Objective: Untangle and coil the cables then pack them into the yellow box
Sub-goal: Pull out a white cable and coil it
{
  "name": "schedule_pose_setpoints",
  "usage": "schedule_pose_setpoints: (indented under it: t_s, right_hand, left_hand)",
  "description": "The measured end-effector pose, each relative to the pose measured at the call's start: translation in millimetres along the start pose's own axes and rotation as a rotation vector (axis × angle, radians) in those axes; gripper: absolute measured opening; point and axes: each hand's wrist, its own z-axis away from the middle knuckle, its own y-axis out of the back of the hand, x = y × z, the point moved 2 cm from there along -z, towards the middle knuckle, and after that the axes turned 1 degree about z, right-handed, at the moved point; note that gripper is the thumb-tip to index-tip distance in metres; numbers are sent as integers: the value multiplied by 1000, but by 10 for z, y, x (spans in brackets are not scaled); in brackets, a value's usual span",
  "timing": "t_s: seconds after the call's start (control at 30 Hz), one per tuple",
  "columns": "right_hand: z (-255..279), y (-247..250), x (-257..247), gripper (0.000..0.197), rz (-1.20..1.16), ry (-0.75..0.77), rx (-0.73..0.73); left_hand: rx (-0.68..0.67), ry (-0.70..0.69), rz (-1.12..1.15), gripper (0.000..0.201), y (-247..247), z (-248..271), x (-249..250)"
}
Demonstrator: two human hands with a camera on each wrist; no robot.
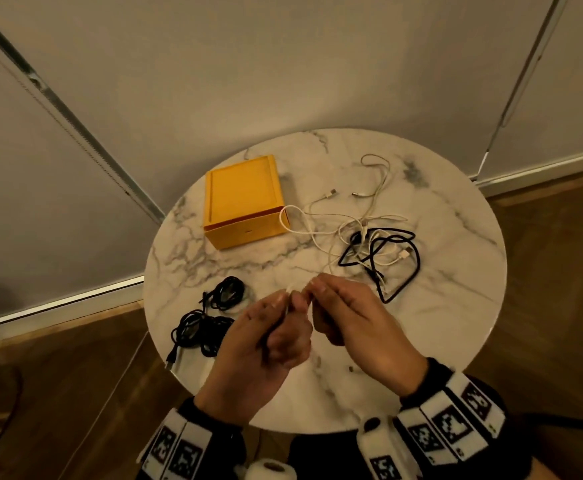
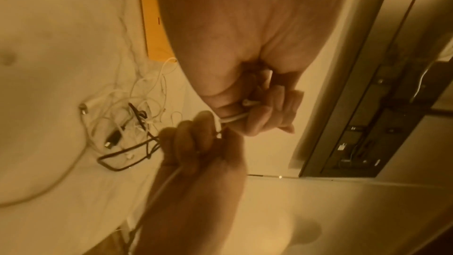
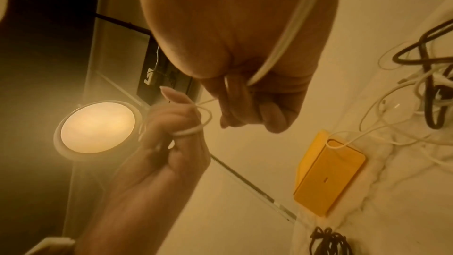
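My two hands meet above the near middle of the marble table [image 1: 456,306]. My left hand [image 1: 284,304] holds a white cable [image 2: 234,118], wound in small loops [image 3: 188,133] around its fingers. The right hand [image 1: 317,291] pinches the same cable close beside it, and the cable runs across its palm [image 3: 289,32]. Behind the hands lies a tangle of white and black cables [image 1: 373,244]. The yellow box [image 1: 245,202] stands at the back left with a white cable loop against its corner. Two coiled black cables [image 1: 227,292] [image 1: 198,332] lie at the left.
The table is small and round, with its edge just in front of my wrists and wooden floor [image 1: 58,393] around it. A grey wall [image 1: 283,64] rises directly behind. A lit round lamp [image 3: 98,129] shows in the right wrist view.
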Motion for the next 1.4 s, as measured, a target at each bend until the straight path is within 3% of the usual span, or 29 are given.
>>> schedule_pose_setpoints:
  t_s: [0.13, 0.27, 0.43, 0.53, 0.63, 0.7, 0.9, 1.03, 1.2, 1.4]
  right_hand:
    - [-64, -84, -26, 35, 72, -97, -110]
    - [-112, -163, -145, 31, 480, 9, -185]
    - [-7, -229, -367, 32, 787, 123, -210]
    - [108, -281, -444, 29, 902, 225, -157]
    - [78, -202, -470, 29, 1005, 251, -165]
    - [78, -108, -469, 28, 963, 196, -261]
    - [108, 102, -507, 17, 734, 143, -363]
    - [81, 215, -476, 15, 646, 105, -314]
    - [32, 427, -380, 10, 310, 9, -264]
    - [70, 500, -258, 11, -2, 24, -171]
  left_hand:
    - [31, -117, 60, 30, -46, -88, 289]
    - [170, -229, 13, 51, -5, -233, 483]
    - [383, -321, -180, 33, 23, -295, 554]
    - [425, -320, -379, 27, 13, -295, 531]
    - [395, -291, -743, 24, 8, -250, 446]
    - [314, -196, -909, 23, 31, -207, 385]
    - [26, 140, -1169, 18, 62, -41, 304]
    - [-87, 305, -1004, 22, 4, 45, 274]
    - [-126, 338, -803, 30, -28, 85, 246]
    - [-136, 337, -478, 29, -151, 150, 24]
